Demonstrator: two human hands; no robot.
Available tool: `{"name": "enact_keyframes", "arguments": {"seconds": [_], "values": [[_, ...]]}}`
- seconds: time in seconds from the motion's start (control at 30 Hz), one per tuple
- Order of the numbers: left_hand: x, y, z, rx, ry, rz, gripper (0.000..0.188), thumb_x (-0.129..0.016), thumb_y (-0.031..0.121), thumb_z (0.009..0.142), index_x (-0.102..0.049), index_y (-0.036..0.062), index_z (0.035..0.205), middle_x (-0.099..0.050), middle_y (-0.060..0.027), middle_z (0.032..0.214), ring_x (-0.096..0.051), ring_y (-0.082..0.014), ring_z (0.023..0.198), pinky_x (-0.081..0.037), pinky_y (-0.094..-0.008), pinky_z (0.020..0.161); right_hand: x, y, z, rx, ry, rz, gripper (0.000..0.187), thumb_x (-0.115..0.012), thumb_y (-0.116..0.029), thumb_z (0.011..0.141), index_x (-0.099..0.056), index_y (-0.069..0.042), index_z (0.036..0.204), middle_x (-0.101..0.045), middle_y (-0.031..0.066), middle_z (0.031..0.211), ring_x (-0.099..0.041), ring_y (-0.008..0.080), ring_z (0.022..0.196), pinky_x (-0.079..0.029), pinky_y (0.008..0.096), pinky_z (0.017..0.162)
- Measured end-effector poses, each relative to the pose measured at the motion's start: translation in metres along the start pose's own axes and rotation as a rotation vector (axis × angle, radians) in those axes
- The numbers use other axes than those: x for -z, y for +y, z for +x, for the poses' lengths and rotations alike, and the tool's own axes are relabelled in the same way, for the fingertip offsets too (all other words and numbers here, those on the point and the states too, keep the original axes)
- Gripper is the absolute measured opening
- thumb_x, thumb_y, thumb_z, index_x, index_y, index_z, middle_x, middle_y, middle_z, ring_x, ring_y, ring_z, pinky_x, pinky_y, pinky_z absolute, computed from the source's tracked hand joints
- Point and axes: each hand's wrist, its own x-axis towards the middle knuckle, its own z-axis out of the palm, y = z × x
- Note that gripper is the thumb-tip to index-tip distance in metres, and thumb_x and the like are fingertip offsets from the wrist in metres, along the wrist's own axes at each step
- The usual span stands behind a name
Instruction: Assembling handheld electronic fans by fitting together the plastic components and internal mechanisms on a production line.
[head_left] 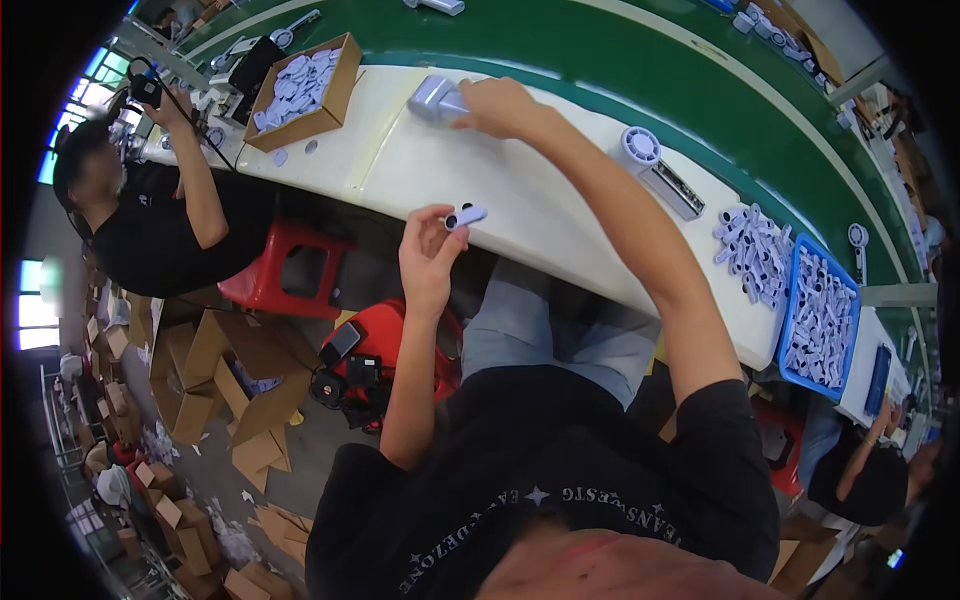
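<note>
My left hand (428, 255) holds a small lilac and black plastic part (465, 216) between fingertips, just above the near edge of the cream table (560, 215). My right hand (495, 105) reaches far across the table and grips a lilac-grey handle-shaped housing (436, 100) near the green conveyor belt (600, 60). Both arms stretch out from my black shirt.
A cardboard box of lilac parts (305, 90) stands far left on the table. A round fan head with a grey bar (655, 165), a loose pile of parts (750, 250) and a blue crate of parts (822, 320) lie to the right. A seated person (150, 200) works at left beside a red stool (285, 270).
</note>
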Motion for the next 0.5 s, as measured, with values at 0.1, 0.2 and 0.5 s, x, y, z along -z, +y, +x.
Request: {"name": "enact_keyframes", "arguments": {"seconds": [0.1,0.2,0.5], "values": [[-0.002,0.010,0.009,-0.029,-0.022,0.028,0.035,-0.062,-0.002,0.087,-0.052,-0.0029,0.121,-0.057,-0.0036,0.085,-0.055,-0.0090,0.076,-0.044,-0.0203,0.072,-0.016,-0.015,-0.005,0.037,0.001,-0.060,0.049,-0.068,-0.044,0.081,-0.061,-0.002,0.104,-0.067,0.0197,0.097,-0.065,0.0339,0.091,-0.050,0.0429,0.080],[0.003,0.016,0.012,-0.023,-0.040,0.112,0.033,-0.064,-0.001,0.086,-0.055,-0.0025,0.117,-0.057,-0.0038,0.087,-0.056,-0.0089,0.077,-0.045,-0.0208,0.072,-0.007,-0.018,-0.033,0.019,0.056,0.036,0.046,-0.065,-0.042,0.084,-0.062,-0.001,0.104,-0.067,0.0185,0.096,-0.064,0.0333,0.089,-0.051,0.0411,0.078],[-0.080,0.008,0.040,-0.110,-0.336,0.286,0.029,-0.066,0.003,0.086,-0.060,-0.0018,0.114,-0.060,-0.0038,0.087,-0.058,-0.0094,0.082,-0.047,-0.0217,0.073,0.061,0.010,-0.197,-0.002,-0.009,0.616,0.024,-0.064,-0.018,0.087,-0.065,0.000,0.102,-0.069,0.0154,0.088,-0.066,0.0242,0.077,-0.051,0.0330,0.072]]}}
